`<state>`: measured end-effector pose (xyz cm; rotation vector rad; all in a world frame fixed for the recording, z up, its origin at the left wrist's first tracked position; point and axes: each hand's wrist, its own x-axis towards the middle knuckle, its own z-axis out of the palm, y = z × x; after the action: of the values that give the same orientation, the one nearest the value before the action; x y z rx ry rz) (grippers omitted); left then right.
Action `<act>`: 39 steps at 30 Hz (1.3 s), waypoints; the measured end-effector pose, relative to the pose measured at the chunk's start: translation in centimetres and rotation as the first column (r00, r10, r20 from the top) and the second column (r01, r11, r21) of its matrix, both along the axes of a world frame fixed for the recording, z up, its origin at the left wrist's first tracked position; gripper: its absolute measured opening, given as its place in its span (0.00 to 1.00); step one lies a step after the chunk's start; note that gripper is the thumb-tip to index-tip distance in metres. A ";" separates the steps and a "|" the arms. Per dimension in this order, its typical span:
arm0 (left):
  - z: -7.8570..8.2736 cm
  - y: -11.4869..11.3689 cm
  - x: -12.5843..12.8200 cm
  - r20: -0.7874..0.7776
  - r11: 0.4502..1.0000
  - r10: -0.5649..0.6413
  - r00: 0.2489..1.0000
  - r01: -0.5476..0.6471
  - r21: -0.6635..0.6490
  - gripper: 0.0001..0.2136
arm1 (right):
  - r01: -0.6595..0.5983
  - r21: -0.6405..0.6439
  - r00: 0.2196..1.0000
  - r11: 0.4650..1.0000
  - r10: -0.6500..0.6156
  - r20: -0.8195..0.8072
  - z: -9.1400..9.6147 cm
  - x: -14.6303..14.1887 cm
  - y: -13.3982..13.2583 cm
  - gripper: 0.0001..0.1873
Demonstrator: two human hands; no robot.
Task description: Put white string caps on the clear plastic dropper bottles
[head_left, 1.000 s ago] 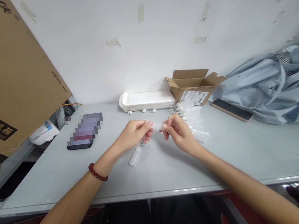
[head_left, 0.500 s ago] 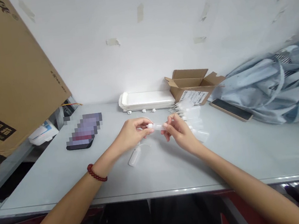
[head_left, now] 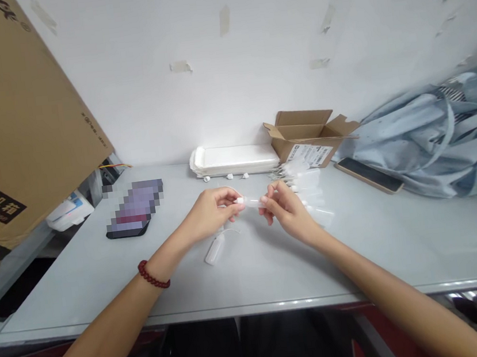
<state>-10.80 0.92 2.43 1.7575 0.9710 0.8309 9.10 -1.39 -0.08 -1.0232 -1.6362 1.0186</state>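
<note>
A small clear plastic bottle lies sideways between my two hands, above the table. My left hand is closed, pinching the white cap at the bottle's neck. The bottle's other end is in the closed fingers of my right hand. Below my left hand, another small bottle with a thin, curved tube lies on the table. Several similar bottles lie in a cluster just behind and right of my right hand.
Behind my hands stand a stack of white flat packs, several little white caps and an open cardboard box. A phone lies left, another phone right, beside bluish fabric. A large carton leans at left.
Almost nothing differs. Both hands keep their grip on the bottle and its cap, with only a very slight shift of the fingers.
</note>
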 end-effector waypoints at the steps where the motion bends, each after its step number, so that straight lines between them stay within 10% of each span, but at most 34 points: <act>1: -0.1 0.0 0.0 -0.001 0.999 0.017 1.000 -0.017 0.033 0.08 | -0.009 -0.013 1.000 1.000 0.008 -0.014 0.1 0.0 0.0 0.12; 13: 0.1 0.4 -0.3 -0.053 0.984 -0.080 0.995 0.071 -0.163 0.20 | -0.025 -0.083 0.991 0.996 0.014 -0.131 0.5 -0.1 0.0 0.15; 22: -0.7 0.1 0.0 -0.097 0.960 0.129 0.987 -0.099 0.264 0.06 | -0.067 -0.113 0.991 0.991 0.053 -0.120 0.6 0.2 0.3 0.13; 29: 0.3 -0.2 0.0 -0.076 0.995 -0.086 0.993 0.083 -0.052 0.12 | -0.036 -0.094 0.993 0.995 0.025 -0.118 0.8 0.1 0.3 0.13; 39: -0.1 -0.2 0.3 0.049 0.969 -0.049 0.998 0.059 -0.239 0.18 | -0.079 -0.088 0.994 0.993 0.071 -0.088 0.8 0.2 0.0 0.12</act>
<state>-10.46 0.70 2.36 1.5453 0.9494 0.6831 9.26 -1.40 0.76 -0.9712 -1.5807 1.1807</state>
